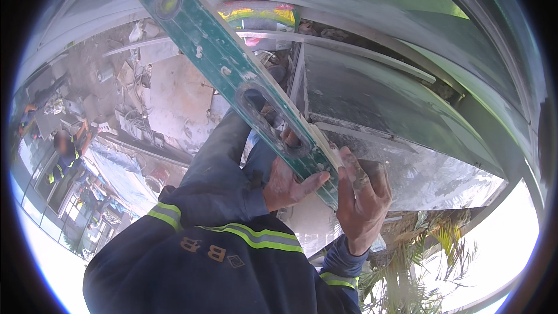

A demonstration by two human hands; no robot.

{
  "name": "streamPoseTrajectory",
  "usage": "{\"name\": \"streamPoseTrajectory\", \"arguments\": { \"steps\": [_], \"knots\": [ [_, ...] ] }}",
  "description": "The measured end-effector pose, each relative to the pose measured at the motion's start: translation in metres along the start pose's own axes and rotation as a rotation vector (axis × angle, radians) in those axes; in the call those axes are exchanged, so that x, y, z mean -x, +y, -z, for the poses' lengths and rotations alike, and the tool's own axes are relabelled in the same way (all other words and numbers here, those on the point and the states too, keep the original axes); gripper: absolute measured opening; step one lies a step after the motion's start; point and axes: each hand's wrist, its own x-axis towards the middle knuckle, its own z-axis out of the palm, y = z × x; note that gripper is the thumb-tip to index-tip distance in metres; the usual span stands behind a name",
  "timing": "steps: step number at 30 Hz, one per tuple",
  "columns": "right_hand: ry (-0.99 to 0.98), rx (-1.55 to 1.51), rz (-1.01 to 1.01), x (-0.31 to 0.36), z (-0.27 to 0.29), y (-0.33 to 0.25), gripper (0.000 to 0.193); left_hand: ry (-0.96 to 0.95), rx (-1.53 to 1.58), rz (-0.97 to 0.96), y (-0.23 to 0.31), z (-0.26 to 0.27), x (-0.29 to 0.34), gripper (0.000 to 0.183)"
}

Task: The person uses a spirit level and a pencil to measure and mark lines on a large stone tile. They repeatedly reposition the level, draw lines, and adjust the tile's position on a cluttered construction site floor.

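A long green spirit level (218, 70), dusty and smeared with pale residue, slants from the upper left down to the middle in front of my chest. It has a round vial window near its far end and an oblong hand slot closer to me. My left hand (286, 187) grips its near part, thumb across the green face and fingertips showing through the slot. Along the right edge of the near end, my right hand (365, 200) has its fingers closed against the level; part of that grip is hidden. Both hands are whitened with dust.
A grey panel (372, 90) and a dusty, smeared slab (418, 168) lie to the right. Beyond the level is a colourful sack (258, 14). Boards (180, 93) and coiled cable (136, 125) litter the left floor. Another person (67, 148) is at far left; palm leaves (407, 261) hang lower right.
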Motion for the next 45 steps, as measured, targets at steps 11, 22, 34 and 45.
{"name": "streamPoseTrajectory", "arguments": {
  "steps": [11, 22, 34, 45],
  "knots": [
    [0.240, -0.213, -0.188, 0.012, -0.040, -0.001, 0.032, 0.081, 0.045, 0.039, -0.001, -0.006, 0.002, 0.081],
    [0.301, -0.246, -0.193, 0.015, -0.050, 0.002, 0.027, 0.041, 0.044, 0.021, -0.009, -0.007, 0.004, 0.068],
    [0.276, -0.250, -0.171, 0.015, -0.048, 0.002, 0.029, 0.006, 0.175, 0.045, -0.028, -0.005, 0.013, 0.114],
    [0.091, -0.022, 0.039, -0.003, -0.011, 0.001, 0.039, 0.029, 0.113, 0.067, 0.003, -0.004, 0.002, 0.071]
  ]
}}
